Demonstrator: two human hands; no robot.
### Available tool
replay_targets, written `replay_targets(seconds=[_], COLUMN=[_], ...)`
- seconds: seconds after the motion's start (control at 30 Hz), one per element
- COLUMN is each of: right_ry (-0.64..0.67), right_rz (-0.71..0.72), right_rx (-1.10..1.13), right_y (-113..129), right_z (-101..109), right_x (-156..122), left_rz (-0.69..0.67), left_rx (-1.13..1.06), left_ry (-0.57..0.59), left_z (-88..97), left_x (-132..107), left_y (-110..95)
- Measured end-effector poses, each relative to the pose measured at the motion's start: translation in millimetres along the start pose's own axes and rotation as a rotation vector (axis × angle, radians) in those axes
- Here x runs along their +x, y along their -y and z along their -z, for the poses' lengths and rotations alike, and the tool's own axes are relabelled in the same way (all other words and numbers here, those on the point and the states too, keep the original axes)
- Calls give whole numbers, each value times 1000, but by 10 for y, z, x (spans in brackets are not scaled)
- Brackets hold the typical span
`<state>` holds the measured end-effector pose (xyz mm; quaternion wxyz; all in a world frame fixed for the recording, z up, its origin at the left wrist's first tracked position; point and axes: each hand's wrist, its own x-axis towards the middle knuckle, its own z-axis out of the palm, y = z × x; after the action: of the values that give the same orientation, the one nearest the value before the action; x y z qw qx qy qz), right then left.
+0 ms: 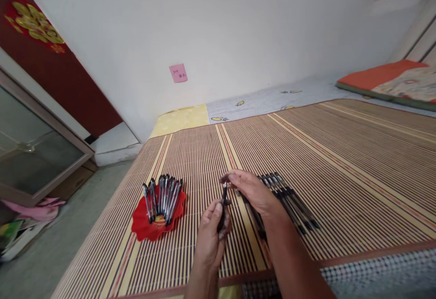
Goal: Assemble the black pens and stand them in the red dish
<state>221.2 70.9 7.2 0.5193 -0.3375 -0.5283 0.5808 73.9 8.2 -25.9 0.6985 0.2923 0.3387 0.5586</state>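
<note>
My left hand [211, 235] is closed round the lower part of a black pen [224, 199], which stands roughly upright. My right hand [250, 190] pinches the pen's top end with thumb and fingertips. Both hands hover just above the striped bamboo mat [340, 154]. Left of them a red plate [147, 227] holds several capped black pens [163, 197]. To the right of my right hand lies a row of several more black pens [289, 199] flat on the mat, partly hidden by my wrist.
The mat covers a bed against a white wall with a pink sticky note [178, 72]. A folded orange and patterned blanket [391, 81] lies at the far right. To the left are the floor, a glass-fronted cabinet [34, 144] and some clutter.
</note>
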Motion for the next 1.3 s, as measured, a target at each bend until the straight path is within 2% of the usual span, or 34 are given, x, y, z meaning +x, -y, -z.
replay_targets(seconds=[0.13, 0.33, 0.5, 0.7, 0.9, 1.13, 1.3], right_ry=[33, -42, 50, -33, 34, -57, 33], right_rz=[26, -10, 20, -18, 25, -33, 4], right_rx=[-37, -59, -85, -70, -36, -55, -48], right_y=[27, 32, 46, 5, 17, -2, -16], right_z=[1, -5, 0, -19, -11, -37, -27], right_x=[-14, -12, -27, -4, -8, 4, 12], left_rz=[-4, -9, -8, -6, -9, -11, -4], left_rx=[-6, 19, 8, 19, 2, 5, -14], left_ry=[-5, 13, -3, -14, -15, -53, -80], left_z=[15, 21, 24, 25, 37, 20, 31], left_x=[10, 15, 28, 25, 31, 32, 32], left_y=[10, 21, 27, 32, 46, 67, 55])
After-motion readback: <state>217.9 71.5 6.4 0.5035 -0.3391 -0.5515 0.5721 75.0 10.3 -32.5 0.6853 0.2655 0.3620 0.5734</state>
